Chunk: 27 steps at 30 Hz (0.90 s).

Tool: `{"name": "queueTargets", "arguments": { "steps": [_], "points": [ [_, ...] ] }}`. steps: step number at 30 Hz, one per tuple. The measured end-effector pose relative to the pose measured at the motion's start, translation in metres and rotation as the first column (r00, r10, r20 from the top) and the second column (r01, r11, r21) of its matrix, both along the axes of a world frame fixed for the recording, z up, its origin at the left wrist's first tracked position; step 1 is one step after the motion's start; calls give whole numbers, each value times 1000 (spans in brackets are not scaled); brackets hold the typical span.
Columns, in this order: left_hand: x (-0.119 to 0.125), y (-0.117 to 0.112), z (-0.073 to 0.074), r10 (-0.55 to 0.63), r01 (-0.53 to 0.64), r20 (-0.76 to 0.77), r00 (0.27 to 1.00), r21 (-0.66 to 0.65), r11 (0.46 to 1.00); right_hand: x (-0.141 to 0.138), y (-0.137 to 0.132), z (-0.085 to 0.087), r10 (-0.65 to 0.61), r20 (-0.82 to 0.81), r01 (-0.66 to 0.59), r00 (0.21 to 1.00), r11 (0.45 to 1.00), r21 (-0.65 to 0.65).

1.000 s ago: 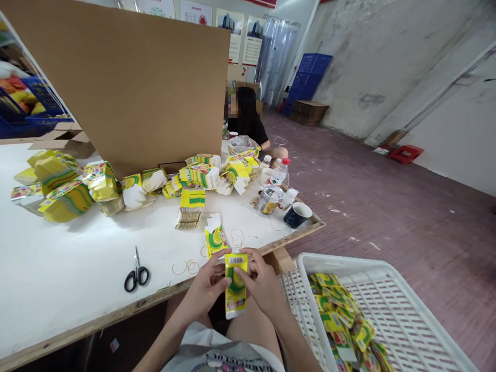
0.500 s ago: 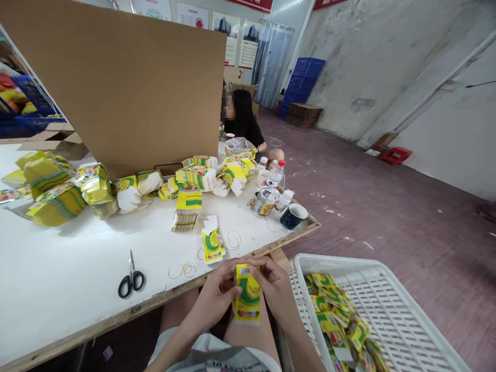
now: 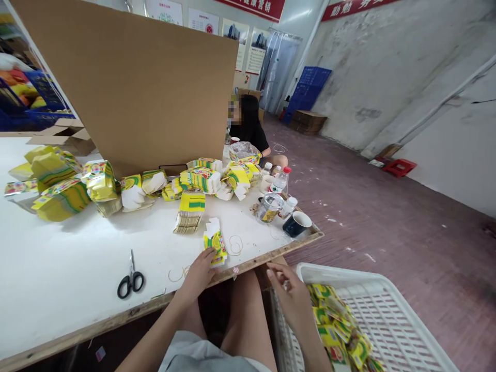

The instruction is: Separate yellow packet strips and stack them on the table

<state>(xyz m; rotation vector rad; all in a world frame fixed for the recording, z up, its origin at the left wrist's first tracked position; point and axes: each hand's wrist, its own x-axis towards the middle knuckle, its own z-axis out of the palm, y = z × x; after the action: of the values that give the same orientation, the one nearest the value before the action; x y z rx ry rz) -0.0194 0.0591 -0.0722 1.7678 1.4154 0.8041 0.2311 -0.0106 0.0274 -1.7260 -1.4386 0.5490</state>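
A few flattened yellow cartons (image 3: 217,240) with white flaps lie near the front edge of the white table. My left hand (image 3: 199,274) has its fingers over their near left end, with the thumb low beside them; the grip is partly hidden. Beyond them stands a tight stack of folded cartons (image 3: 189,212). My right hand (image 3: 289,292) hovers between the table edge and the white plastic basket (image 3: 382,281), fingers curved and apart, with nothing seen in them. Several finished yellow packs (image 3: 329,333) lie in the basket.
Black-handled scissors (image 3: 132,276) and loose rubber bands (image 3: 235,244) lie on the table. A dark mug (image 3: 296,225), a clear jar (image 3: 270,207) and bottles crowd the right corner. A large cardboard sheet (image 3: 155,93) stands behind carton bundles (image 3: 64,199). A person (image 3: 250,124) sits beyond.
The yellow pack that both hands held over my lap is out of them. My left hand has moved forward-left onto the flattened cartons; my right hand has shifted right towards the basket.
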Motion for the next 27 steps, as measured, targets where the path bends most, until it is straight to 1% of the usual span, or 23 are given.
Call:
{"name": "queueTargets", "arguments": {
  "steps": [2, 4, 8, 10, 12, 14, 17, 19, 21, 23, 24, 27],
  "points": [
    [-2, 0, -1, -12, 12, -5, 1000, 6, 1000, -24, 15, -15, 62, -77, -66, 995, 997, -51],
    [-4, -1, -3, -28, 28, -6, 1000, 12, 1000, -45, 33, -30, 91, -90, -97, 992, 993, -66],
    [-5, -4, -5, -61, 61, 24, 998, 27, 998, -80, 73, -61, 77, -49, -82, 996, 992, -95],
    [-5, -6, -5, -71, 70, 59, 996, 28, 997, -95, 88, -73, 67, -49, -72, 997, 989, -125],
    [-5, -8, -4, -70, 68, 109, 992, 22, 997, -103, 98, -81, 63, -77, -74, 995, 986, -149],
    [-5, -10, -2, -52, 51, 177, 983, 11, 999, -105, 101, -85, 62, -134, -83, 989, 984, -155],
    [-6, -13, 4, 41, -38, 308, 951, -15, 999, -100, 97, -83, 52, -269, -90, 962, 987, -132],
    [-6, -14, 10, 138, -118, 444, 885, -73, 990, -95, 89, -77, 47, -380, -95, 924, 989, -110],
    [-4, -15, 18, 212, -136, 593, 777, -170, 976, -92, 77, -69, 55, -489, -117, 870, 988, -97],
    [-2, -17, 28, 250, -80, 711, 657, -264, 961, -93, 62, -58, 71, -584, -152, 808, 984, -90],
    [-1, -19, 35, 259, -40, 750, 608, -296, 954, -95, 55, -53, 78, -624, -167, 778, 982, -87],
    [3, -27, 54, 279, 75, 829, 484, -357, 931, -100, 37, -39, 82, -709, -196, 701, 977, -81]
  ]
}}
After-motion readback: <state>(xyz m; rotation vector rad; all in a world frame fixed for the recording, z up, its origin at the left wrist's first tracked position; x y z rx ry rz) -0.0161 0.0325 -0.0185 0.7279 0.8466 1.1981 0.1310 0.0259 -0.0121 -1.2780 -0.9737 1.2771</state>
